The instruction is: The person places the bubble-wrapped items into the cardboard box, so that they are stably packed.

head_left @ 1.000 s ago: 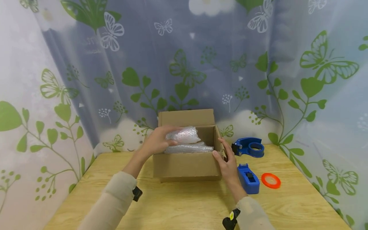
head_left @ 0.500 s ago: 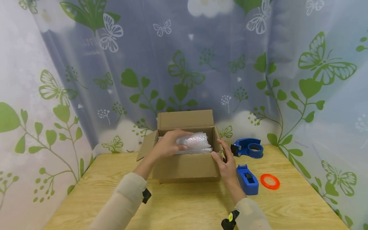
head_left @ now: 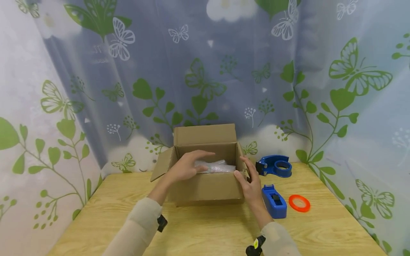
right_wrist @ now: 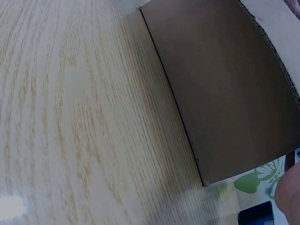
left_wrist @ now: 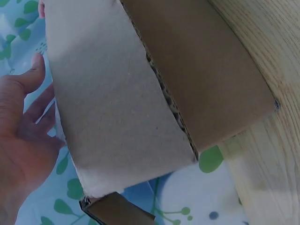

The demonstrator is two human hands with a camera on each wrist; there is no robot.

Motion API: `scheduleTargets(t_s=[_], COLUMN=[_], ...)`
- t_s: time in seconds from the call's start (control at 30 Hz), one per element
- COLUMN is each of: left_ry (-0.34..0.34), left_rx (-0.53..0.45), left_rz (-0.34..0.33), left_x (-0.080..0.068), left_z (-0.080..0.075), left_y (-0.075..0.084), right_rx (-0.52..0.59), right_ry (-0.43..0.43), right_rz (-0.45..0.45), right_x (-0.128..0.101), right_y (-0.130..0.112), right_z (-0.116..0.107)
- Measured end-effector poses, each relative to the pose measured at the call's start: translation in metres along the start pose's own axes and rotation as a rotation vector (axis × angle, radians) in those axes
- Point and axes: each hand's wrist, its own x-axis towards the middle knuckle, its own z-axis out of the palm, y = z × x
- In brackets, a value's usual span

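An open cardboard box [head_left: 205, 186] stands in the middle of the wooden table [head_left: 205, 231], its back flap upright and its left flap [head_left: 161, 164] splayed outward. A clear bubble-wrap bundle [head_left: 217, 166] lies low inside it. My left hand [head_left: 192, 164] reaches over the front wall with straight fingers that lie on the bundle's left end. In the left wrist view the left hand [left_wrist: 21, 126] shows an open palm beside the box flap [left_wrist: 117, 93]. My right hand [head_left: 247, 177] rests against the box's right front corner, thumb at the front rim and fingers along the side. Only the box wall [right_wrist: 225, 93] fills the right wrist view.
To the right of the box lie a blue tape dispenser [head_left: 275, 165], a smaller blue tool [head_left: 273, 201] and an orange tape ring [head_left: 299, 203]. A leaf-and-butterfly curtain [head_left: 205, 71] hangs close behind and at both sides of the table.
My left hand has brought the bubble-wrap bundle down from above the rim into the box. The left flap has swung outward. The right hand has stayed at its corner.
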Motion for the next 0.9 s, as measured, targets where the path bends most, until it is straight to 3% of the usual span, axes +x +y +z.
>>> scheduleTargets(t_s=[0.43, 0.57, 0.77, 0.9], left_ry=[0.074, 0.113, 0.115, 0.144], left_rx=[0.026, 0.043, -0.008, 0.029], left_rz=[-0.025, -0.015, -0.08, -0.084], left_x=[-0.02, -0.029, -0.05, -0.064], left_z=[-0.014, -0.025, -0.046, -0.054], left_y=[-0.014, -0.022, -0.028, -0.035], right_rx=[-0.054, -0.153, -0.317, -0.394], right_ry=[-0.021, -0.077, -0.198, -0.242], right_rz=[-0.021, -0.017, -0.045, -0.073], right_x=[0.008, 0.015, 0.023, 0.028], right_y=[0.0, -0.004, -0.024, -0.033], right_z=[-0.004, -0.012, -0.032, -0.052])
